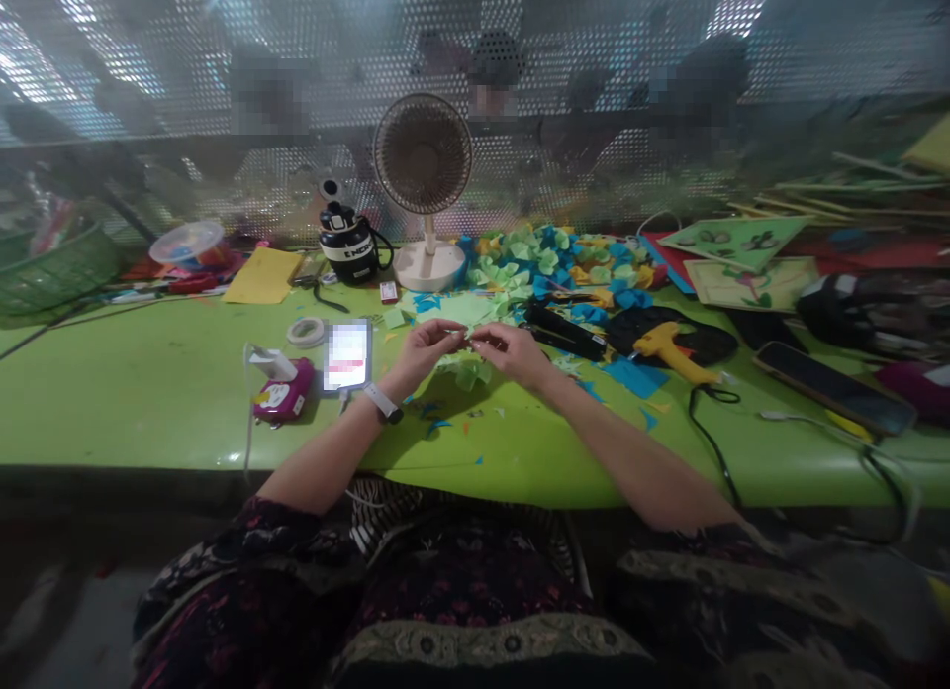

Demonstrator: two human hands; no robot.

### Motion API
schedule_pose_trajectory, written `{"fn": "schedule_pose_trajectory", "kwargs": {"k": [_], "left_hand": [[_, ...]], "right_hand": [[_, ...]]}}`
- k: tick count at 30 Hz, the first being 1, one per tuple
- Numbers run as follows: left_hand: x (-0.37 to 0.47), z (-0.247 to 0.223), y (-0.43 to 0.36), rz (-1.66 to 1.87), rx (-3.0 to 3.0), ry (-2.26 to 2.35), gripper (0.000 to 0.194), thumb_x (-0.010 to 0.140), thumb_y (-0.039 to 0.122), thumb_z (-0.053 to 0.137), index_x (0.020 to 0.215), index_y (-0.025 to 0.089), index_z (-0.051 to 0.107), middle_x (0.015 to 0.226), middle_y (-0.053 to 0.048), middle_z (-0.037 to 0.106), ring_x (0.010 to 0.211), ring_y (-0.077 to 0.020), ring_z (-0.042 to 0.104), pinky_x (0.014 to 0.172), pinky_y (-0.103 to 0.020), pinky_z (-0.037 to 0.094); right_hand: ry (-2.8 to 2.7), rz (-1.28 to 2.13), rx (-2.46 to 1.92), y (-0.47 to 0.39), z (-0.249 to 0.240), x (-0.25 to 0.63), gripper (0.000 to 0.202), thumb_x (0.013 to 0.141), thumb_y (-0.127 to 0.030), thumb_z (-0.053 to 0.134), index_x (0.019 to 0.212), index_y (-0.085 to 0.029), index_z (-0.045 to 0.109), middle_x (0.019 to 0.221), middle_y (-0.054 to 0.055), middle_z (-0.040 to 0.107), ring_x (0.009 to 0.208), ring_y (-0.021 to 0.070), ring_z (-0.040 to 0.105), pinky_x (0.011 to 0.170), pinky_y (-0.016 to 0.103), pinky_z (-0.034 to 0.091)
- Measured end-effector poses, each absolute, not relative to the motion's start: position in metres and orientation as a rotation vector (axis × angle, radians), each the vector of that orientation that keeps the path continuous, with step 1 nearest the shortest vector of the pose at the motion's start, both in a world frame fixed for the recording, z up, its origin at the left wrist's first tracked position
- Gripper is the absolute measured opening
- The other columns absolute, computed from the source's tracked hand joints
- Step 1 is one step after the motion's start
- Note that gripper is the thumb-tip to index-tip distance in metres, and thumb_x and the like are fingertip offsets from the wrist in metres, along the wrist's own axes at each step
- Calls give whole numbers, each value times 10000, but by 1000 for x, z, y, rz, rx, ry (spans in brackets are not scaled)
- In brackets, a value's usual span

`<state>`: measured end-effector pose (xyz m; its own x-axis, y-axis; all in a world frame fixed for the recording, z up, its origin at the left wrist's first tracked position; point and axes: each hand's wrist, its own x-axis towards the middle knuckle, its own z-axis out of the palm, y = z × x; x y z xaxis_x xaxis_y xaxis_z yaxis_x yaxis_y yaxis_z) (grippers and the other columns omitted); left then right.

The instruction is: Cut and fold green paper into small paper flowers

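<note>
My left hand (431,350) and my right hand (512,352) meet over the middle of the green table (520,451). Their fingertips are pinched on a piece of light green paper (469,373), which looks like a paper flower and hangs below them. The fingers partly cover it. Just behind lies flat light green paper (460,310). Beyond that spreads a heap of green, blue and yellow paper flowers (545,258). A black stapler (568,333) rests to the right of my right hand, and a lit phone (347,357) lies left of my left wrist.
A fan (425,159) and a dark bottle (348,248) stand at the back. Rightward lie a yellow glue gun (672,350) with its cord and a dark phone (835,387). Leftward are a tape roll (306,332) and a purple plug adapter (284,392). A perforated screen (579,125) rises behind.
</note>
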<state>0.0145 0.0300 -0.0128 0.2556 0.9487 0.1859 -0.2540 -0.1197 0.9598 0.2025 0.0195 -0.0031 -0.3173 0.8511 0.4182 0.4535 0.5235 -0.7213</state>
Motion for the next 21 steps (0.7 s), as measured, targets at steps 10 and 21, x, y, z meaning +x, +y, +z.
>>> {"fn": "schedule_pose_trajectory", "kwargs": {"k": [10, 21], "left_hand": [[10, -2, 24, 1211, 1547, 939, 377, 742, 500, 729, 877, 156, 654, 641, -12, 677, 599, -123, 639, 594, -224, 467], [6, -3, 18, 300, 2677, 1265, 154, 719, 335, 684, 792, 206, 727, 645, -43, 672, 573, -158, 552, 564, -269, 312]], "right_hand": [[-1860, 615, -1131, 24, -6, 206, 229, 801, -360, 584, 813, -161, 696, 696, 27, 685, 581, 132, 563, 582, 250, 444], [-2303, 326, -1632, 31, 1, 222, 205, 834, -264, 548, 877, -189, 734, 840, 57, 740, 731, 187, 621, 611, 260, 363]]}}
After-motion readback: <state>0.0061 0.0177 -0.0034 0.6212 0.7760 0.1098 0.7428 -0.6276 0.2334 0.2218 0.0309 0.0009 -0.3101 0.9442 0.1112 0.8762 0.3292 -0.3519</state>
